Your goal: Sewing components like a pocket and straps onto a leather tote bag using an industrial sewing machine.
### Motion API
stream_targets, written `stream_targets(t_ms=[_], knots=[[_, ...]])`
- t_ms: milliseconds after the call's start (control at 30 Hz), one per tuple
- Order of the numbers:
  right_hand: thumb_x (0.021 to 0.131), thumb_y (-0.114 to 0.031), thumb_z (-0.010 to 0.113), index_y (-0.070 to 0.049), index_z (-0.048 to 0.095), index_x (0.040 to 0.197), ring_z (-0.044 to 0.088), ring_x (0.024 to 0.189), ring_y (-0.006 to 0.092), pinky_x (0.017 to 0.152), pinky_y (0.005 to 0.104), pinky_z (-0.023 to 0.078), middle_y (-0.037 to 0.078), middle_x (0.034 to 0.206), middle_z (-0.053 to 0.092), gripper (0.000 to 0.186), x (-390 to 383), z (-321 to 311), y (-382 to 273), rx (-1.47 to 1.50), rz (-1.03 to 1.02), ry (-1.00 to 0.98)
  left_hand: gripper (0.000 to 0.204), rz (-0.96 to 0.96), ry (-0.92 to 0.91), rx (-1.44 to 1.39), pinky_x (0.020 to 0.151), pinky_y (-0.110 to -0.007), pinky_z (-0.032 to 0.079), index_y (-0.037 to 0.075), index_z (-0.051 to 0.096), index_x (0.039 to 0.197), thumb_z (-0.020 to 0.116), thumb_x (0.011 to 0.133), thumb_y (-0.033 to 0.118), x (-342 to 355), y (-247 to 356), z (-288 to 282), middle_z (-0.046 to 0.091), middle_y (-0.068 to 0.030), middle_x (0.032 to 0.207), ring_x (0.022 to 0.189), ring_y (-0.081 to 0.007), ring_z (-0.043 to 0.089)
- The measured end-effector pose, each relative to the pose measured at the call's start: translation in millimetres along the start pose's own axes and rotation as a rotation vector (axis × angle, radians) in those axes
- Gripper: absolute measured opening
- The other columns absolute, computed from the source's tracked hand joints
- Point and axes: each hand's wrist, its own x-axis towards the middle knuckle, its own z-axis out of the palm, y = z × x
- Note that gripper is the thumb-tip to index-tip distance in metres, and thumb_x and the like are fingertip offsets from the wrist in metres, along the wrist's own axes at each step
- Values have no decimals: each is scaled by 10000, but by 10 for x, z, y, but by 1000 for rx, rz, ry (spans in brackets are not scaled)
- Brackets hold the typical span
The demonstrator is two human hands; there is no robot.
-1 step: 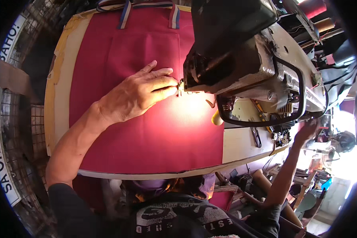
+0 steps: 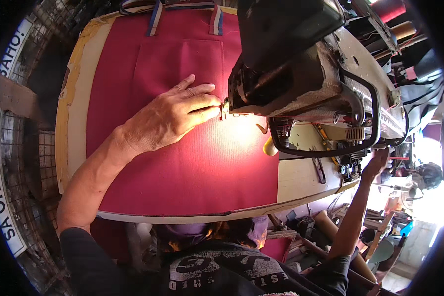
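A dark red fabric piece [image 2: 192,182] lies flat on the table under a black sewing machine [image 2: 291,79]. My left hand [image 2: 172,116] rests on this fabric, fingers stretched out and slightly apart, fingertips beside the lit presser foot [image 2: 225,109]. It grips nothing. A stitched pocket panel [image 2: 177,61] shows on the fabric beyond that hand. At the far edge are striped straps [image 2: 215,22] in white, blue and red. My right hand [image 2: 376,165] reaches to the machine's right end, at its wheel side; the machine hides its fingers.
A black bar frame [image 2: 325,153] sticks out from the machine toward me. On the pale tabletop [image 2: 301,180] are small snips [image 2: 319,170] and a yellow-handled tool [image 2: 325,138]. Thread spools [image 2: 387,9] stand at the far right. Wire mesh [image 2: 22,148] runs along the left.
My right hand has shifted slightly down and left at the machine's end. The machine's inner linkage, blurred before, now shows sharply. My left hand and the fabric look unmoved.
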Motion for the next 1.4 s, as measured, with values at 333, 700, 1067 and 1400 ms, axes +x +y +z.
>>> stream_targets(t_ms=[333,700,1067,1400], knots=[[1012,-245,549,17,528,1448,622,1178,335,1018,413,479,248,1330,611,509,1059,96,-663,-326,31,-203,251,-6,6,10,1156,-556,427,41,703,1161,630,926,92,-1,-6,-15,672,-85,1224,1303,-296,581],[856,-442,740,28,485,1342,664,995,435,826,519,568,252,1112,638,722,861,-46,115,-1037,-1053,181,247,26,37,-7,1190,-523,396,45,694,1167,581,957,107,-100,-118,120,658,-97,1306,1347,-304,544],[1035,-585,425,27,612,1097,603,875,275,842,440,487,181,992,678,644,311,529,-588,-311,-44,130,299,-232,132,76,1147,-596,395,19,659,1206,590,935,123,-143,515,292,645,-115,1268,1324,-340,555],[1035,-547,515,-6,612,1271,645,964,227,864,376,540,131,1111,678,598,328,583,-413,68,-5,83,361,-966,4,740,889,-694,526,35,635,1256,561,957,223,586,1519,824,620,-280,1245,1146,-524,613]])
